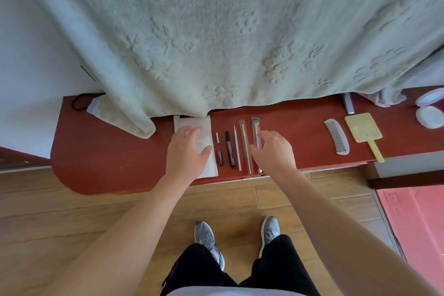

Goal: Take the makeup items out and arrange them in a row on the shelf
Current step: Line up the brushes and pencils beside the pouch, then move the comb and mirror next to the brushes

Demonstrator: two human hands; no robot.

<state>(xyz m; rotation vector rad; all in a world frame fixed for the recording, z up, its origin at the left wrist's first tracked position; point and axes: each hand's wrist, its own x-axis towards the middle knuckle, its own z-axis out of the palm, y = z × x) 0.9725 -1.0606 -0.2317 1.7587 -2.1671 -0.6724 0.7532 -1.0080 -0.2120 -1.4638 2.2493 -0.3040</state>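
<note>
A white flat pouch (192, 125) lies on the red-brown shelf (108, 151), and my left hand (186, 151) rests on it with fingers spread. To its right, side by side in a row, lie a small white cap (217, 137), a short dark red tube (219, 157), a dark pen-like stick (229, 149), a thin white pencil (237, 149) and a long tool in a clear sleeve (245, 146). My right hand (272, 151) is over the lower part of a sleeved brush (255, 126) at the row's right end, fingers loosely bent; whether they touch it is unclear.
A pale green blanket (216, 43) hangs over the shelf's back edge. Further right lie a grey comb (336, 137), a yellow hand mirror (362, 131) and an open white compact (430, 109). A black cord (78, 102) sits at the far left. Wooden floor and my shoes are below.
</note>
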